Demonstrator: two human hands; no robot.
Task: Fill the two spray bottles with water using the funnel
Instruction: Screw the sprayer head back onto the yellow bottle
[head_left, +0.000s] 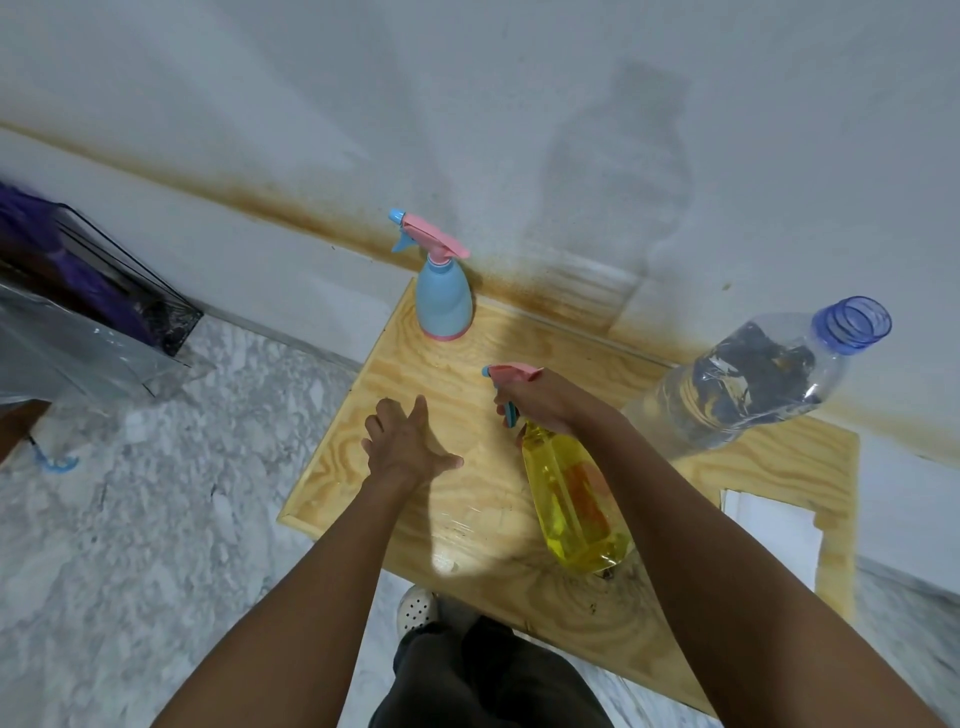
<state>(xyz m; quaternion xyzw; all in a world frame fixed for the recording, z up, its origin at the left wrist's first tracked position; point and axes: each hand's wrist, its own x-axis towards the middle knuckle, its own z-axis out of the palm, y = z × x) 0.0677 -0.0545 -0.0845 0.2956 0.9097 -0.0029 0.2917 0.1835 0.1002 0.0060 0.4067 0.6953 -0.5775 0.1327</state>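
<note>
head view: right hand (550, 405) curls round the neck of the yellow spray bottle (574, 504), just under its pink sprayer head (511, 373), right of centre over the wooden table (441, 374). the bottle's long axis runs from that head down toward the lower right. left hand (410, 441), fingers spread and holding nothing, hovers just left of the head, likely the one to unscrew it. blue spray bottle (444, 301) stands upper centre; open water bottle (753, 384) at right. no funnel shows.

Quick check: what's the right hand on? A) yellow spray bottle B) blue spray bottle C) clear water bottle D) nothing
A: the right hand grips the yellow spray bottle at its neck, while the blue spray bottle stands untouched by the wall.
</note>
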